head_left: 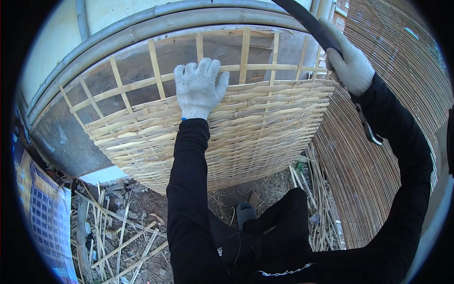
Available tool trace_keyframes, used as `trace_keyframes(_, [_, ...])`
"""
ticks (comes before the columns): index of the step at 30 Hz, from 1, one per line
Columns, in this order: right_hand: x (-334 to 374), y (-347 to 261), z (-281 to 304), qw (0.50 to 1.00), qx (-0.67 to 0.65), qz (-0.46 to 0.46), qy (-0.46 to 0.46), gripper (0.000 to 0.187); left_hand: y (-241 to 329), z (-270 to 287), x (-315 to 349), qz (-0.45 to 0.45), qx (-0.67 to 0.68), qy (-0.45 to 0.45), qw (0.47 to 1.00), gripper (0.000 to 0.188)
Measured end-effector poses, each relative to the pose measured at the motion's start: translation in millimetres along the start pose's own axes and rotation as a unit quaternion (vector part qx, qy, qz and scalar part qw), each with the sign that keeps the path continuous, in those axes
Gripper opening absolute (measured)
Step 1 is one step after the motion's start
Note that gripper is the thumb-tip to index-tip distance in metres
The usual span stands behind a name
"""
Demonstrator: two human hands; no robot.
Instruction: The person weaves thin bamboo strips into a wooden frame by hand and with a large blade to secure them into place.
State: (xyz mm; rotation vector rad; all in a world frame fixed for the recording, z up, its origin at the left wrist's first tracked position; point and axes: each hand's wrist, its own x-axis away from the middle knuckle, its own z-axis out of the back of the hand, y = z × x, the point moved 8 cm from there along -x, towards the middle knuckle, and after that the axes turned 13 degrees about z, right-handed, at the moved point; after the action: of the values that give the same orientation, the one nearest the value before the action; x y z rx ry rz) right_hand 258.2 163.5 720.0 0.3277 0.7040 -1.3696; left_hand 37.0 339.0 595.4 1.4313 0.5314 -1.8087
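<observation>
My left hand point(199, 88), in a white knit glove, lies flat with fingers spread against the upper edge of a woven bamboo panel point(246, 142). Above the woven part, bare upright and crosswise bamboo slats point(156, 68) stand against a grey board. My right hand point(351, 64), also gloved, is raised at the upper right and closed around the dark handle of a long curved tool point(312, 23). The tool's dark shaft runs up and to the left out of view; a metal end point(369, 130) shows below my wrist.
A finished woven bamboo screen point(378, 156) curves along the right side. Thick bamboo poles point(142, 26) frame the top of the board. Loose bamboo strips and scraps point(123, 236) litter the dirt ground at the lower left. My knee and dark shoe point(246, 213) are below the panel.
</observation>
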Motion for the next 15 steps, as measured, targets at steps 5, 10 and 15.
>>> trace_keyframes(5, [45.8,9.1,-67.1,0.974,0.053,0.086,-0.202,0.068,-0.4,0.5,4.8,-0.007,-0.012,-0.005,1.0,0.025])
trace_keyframes(10, [37.1,-11.4,-44.3,0.98,0.034,0.081,-0.178,0.063,2.7,1.2,2.2,0.005,-0.011,-0.034,0.999,0.025])
trace_keyframes(15, [10.1,-66.1,-13.6,0.995,-0.101,0.016,-0.021,0.06,-2.9,4.0,5.2,0.005,-0.008,-0.024,1.0,0.025])
